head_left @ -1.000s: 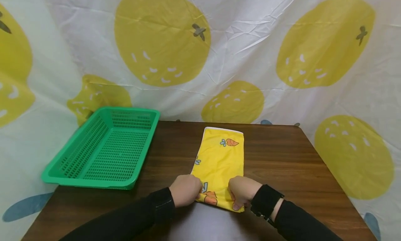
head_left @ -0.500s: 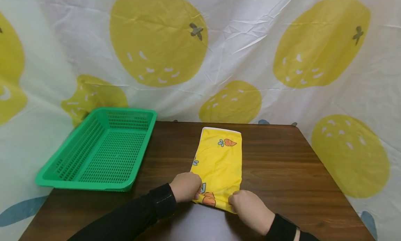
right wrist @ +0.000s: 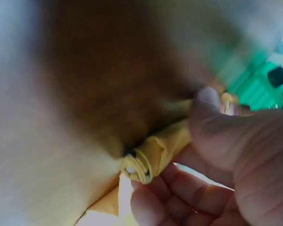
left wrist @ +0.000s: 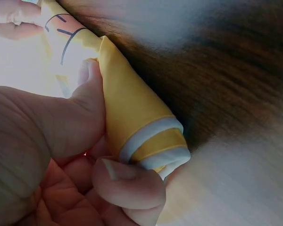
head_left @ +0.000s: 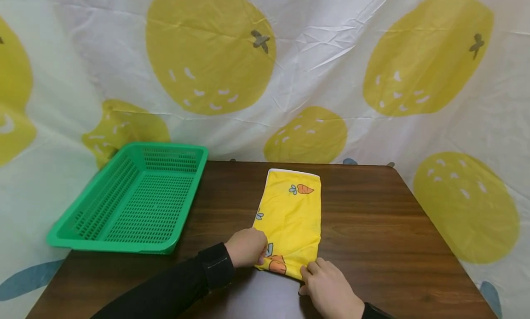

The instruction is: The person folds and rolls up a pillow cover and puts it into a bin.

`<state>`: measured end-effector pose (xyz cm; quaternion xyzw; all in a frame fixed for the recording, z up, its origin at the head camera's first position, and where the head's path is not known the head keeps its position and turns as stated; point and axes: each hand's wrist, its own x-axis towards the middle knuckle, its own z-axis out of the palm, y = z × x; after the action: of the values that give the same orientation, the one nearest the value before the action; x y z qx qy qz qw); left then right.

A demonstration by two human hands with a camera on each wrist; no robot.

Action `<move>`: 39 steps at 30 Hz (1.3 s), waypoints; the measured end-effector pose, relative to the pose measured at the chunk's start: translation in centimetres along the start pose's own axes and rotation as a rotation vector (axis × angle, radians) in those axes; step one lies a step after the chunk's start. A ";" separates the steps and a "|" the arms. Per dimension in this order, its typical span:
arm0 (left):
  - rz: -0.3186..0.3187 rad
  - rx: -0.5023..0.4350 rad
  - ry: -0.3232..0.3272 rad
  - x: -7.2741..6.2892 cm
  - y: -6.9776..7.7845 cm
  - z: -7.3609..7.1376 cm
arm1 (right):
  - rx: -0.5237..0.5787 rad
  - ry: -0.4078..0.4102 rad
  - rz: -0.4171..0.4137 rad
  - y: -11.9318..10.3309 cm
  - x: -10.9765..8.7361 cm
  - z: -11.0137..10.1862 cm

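Note:
A yellow cloth [head_left: 290,217] with carrot prints and a white-trimmed far edge lies lengthwise on the table, its near edge rolled up. My left hand [head_left: 247,247] grips the left end of that roll; in the left wrist view the thumb presses on the yellow cloth [left wrist: 132,94], with curled fingers beside its white-striped end. At the roll's right end, my right hand [head_left: 331,287] holds the near corner. The right wrist view shows the right thumb [right wrist: 210,113] on one side of the rolled cloth [right wrist: 155,155] and fingers curled on the other.
A green plastic basket [head_left: 178,208] with slotted walls stands on the left of the dark wooden table [head_left: 372,227]. Behind the table hangs a white sheet [head_left: 306,47] with large yellow fruit prints.
My right hand has shifted toward me from the cloth's right side and re-gripped the near right corner, its fist loosening. My left hand stays at the left end of the roll.

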<state>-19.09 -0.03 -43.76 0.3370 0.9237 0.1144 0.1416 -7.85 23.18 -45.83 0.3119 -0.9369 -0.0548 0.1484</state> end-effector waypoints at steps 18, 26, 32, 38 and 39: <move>-0.001 -0.044 -0.035 -0.8 0.3 0.0 | 0.469 -0.732 0.307 6.5 8.1 0.9; 0.121 0.272 0.134 -2.7 1.6 0.9 | 0.469 -0.886 0.430 7.2 9.5 1.6; 0.178 0.576 0.161 -4.3 2.2 1.5 | 0.511 -0.851 0.435 6.9 9.6 0.4; 0.179 0.561 0.172 -4.0 1.3 1.9 | 0.528 -0.847 0.399 8.2 9.5 3.3; 0.175 0.543 0.176 -3.9 1.1 2.0 | 0.523 -0.849 0.395 8.2 9.6 3.6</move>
<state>-14.91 -1.58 -44.55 0.4298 0.8966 -0.0966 -0.0447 -20.93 24.06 -45.30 0.1068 -0.9377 0.0880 -0.3186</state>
